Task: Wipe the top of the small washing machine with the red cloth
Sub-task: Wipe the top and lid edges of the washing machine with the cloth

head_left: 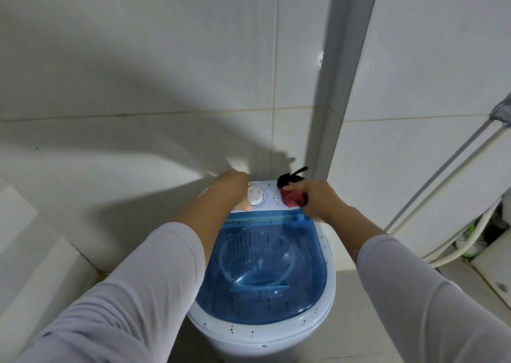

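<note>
1. The head view looks down on a small washing machine (265, 302), white with a blue see-through lid (262, 274), which stands in a corner of white tiled walls (166, 72).
2. Through the lid a pale basket (257, 255) is visible inside the machine. Many small dark specks lie on the lid and on the white rim around it.
3. At the far end of the machine is a white control panel (272, 194) with a round white knob (255, 195).
4. The left hand (237, 188) is at the left side of this knob. Its fingers are curled around the knob, with the thumb tip below it and a fingertip above it.
5. The right hand (312, 199) holds the red cloth (294, 198) bunched up, with fingers bent around it, and presses it on the right part of the control panel.
6. Just behind the cloth, at the back right corner of the machine, a black object (289, 179) lies; what it is, I cannot tell.
7. Both arms wear light long sleeves (143, 293).
8. At the right side, grey pipes (448, 169) run along the wall, and a white hose (456, 255) curves below them.
</note>
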Tool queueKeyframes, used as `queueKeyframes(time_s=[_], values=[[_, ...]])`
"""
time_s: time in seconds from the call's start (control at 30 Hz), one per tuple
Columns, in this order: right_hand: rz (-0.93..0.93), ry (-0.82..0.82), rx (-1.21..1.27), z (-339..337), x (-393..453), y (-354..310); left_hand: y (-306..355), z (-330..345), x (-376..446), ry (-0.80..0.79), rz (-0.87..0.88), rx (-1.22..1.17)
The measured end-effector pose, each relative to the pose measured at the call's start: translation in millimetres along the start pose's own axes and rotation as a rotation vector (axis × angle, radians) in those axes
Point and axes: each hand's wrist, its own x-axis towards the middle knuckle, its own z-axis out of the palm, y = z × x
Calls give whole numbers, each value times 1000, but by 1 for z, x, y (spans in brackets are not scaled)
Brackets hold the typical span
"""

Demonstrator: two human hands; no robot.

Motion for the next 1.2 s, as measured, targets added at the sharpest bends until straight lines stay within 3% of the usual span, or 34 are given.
queueKeyframes(time_s=[0.27, 1.2], values=[[-76, -24, -41, -2, -26, 12, 0, 4, 0, 8, -13, -26], [17, 34, 66, -4, -65, 21, -1, 13, -1, 81, 0, -40]])
